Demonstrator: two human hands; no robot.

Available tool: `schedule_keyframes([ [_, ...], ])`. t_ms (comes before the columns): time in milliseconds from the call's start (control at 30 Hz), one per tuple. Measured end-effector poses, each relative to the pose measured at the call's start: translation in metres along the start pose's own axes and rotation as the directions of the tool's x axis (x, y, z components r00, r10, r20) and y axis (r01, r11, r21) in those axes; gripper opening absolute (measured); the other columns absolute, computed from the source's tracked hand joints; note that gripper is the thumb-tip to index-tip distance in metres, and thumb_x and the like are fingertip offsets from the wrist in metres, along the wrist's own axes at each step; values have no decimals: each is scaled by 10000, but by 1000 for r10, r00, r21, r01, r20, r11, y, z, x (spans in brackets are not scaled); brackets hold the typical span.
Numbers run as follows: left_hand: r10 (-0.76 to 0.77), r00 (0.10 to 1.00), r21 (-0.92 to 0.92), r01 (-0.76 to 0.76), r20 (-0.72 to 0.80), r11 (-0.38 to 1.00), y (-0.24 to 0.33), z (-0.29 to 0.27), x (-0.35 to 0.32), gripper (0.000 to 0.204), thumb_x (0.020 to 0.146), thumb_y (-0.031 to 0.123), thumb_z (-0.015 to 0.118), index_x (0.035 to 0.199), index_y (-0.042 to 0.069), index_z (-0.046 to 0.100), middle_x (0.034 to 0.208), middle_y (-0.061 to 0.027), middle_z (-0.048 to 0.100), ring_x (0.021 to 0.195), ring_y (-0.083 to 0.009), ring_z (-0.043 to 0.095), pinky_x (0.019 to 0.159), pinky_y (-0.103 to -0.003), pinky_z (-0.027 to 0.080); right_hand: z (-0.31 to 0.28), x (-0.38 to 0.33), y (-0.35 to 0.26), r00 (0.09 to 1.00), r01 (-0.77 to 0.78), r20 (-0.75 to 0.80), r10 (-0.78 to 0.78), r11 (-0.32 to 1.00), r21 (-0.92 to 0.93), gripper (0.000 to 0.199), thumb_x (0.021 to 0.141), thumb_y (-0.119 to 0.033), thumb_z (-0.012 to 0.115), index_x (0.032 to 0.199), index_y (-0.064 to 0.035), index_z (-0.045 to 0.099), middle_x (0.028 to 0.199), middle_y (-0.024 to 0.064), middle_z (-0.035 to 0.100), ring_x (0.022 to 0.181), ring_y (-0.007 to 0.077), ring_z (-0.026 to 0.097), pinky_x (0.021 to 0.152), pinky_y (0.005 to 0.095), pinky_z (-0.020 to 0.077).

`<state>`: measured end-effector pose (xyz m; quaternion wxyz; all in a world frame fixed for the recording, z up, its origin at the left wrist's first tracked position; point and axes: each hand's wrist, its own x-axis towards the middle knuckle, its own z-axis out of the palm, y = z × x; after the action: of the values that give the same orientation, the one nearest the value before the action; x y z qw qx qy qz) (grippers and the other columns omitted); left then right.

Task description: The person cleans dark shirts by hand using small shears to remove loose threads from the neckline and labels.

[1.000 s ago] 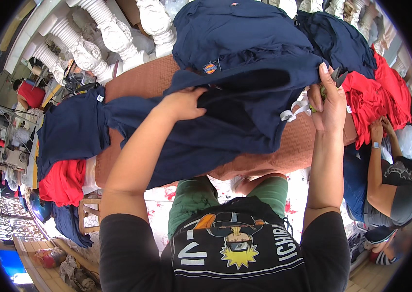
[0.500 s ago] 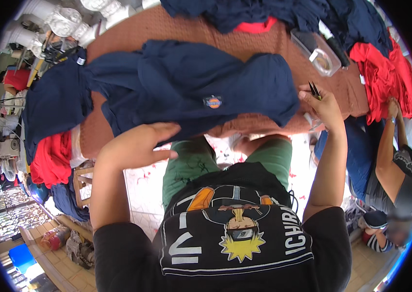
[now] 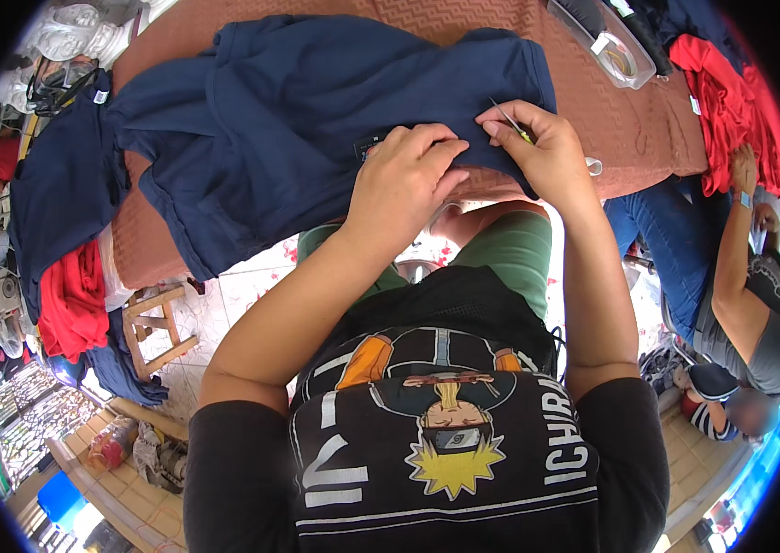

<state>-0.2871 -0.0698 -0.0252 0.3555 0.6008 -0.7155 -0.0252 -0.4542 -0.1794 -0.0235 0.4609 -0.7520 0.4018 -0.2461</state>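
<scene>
Seen from the head camera, a navy shirt (image 3: 288,101) lies spread across a table with a brown cloth (image 3: 625,138), its near edge hanging toward the person's lap. The left hand (image 3: 408,175) rests on the shirt, partly covering a dark label (image 3: 365,147); its fingers are bent, but whether they pinch fabric cannot be told. The right hand (image 3: 545,152) grips a small pointed tool (image 3: 521,132) with a yellow handle. At right, a co-worker's hand (image 3: 744,170) touches red cloth (image 3: 717,88).
</scene>
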Motion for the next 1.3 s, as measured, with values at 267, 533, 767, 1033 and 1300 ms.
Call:
schedule_keyframes([
  [267, -251, 965, -222, 263, 80, 939, -15, -5, 8, 122, 876, 167, 710, 929, 59, 691, 902, -44, 722, 817, -157, 673, 765, -273, 519, -11, -9, -3, 926, 374, 39, -376, 893, -252, 238, 820, -190, 777, 978, -25, 708, 898, 96, 694, 836, 164, 660, 772, 295, 509],
  [533, -360, 928, -586, 345, 95, 733, -26, -16, 15, 162, 985, 161, 608, 977, 7, 657, 1004, -74, 712, 929, -111, 644, 845, -260, 511, -13, 6, -19, 995, -20, 90, 32, 991, -133, 353, 899, -338, 699, 847, 12, 698, 576, 112, 517, 539, 177, 483, 553, 357, 419],
  [767, -401, 892, -741, 412, 209, 530, -10, -29, 9, 220, 1014, 204, 563, 1001, -5, 632, 1160, -129, 677, 1040, -175, 649, 937, -300, 489, -9, 6, -16, 998, -25, 51, 35, 983, -180, 314, 860, -317, 731, 860, -4, 707, 598, 145, 544, 557, 235, 523, 578, 368, 444],
  [1033, -543, 743, -845, 524, 392, 107, -15, -25, 14, 285, 1029, 301, 522, 1036, 22, 577, 1282, -187, 606, 1191, -313, 604, 1045, -427, 460, 1, -11, -23, 909, 382, -97, -405, 904, -191, 241, 764, -110, 785, 990, -69, 710, 890, 71, 631, 731, 261, 640, 680, 352, 515],
  [1300, -539, 731, -853, 520, 418, 43, -14, -26, 21, 298, 1018, 331, 542, 1054, 38, 580, 1304, -176, 598, 1195, -326, 601, 1038, -425, 462, 9, -12, -23, 894, 436, -43, -446, 887, -152, 206, 764, -49, 771, 958, -41, 700, 842, 69, 632, 729, 222, 648, 653, 313, 510],
])
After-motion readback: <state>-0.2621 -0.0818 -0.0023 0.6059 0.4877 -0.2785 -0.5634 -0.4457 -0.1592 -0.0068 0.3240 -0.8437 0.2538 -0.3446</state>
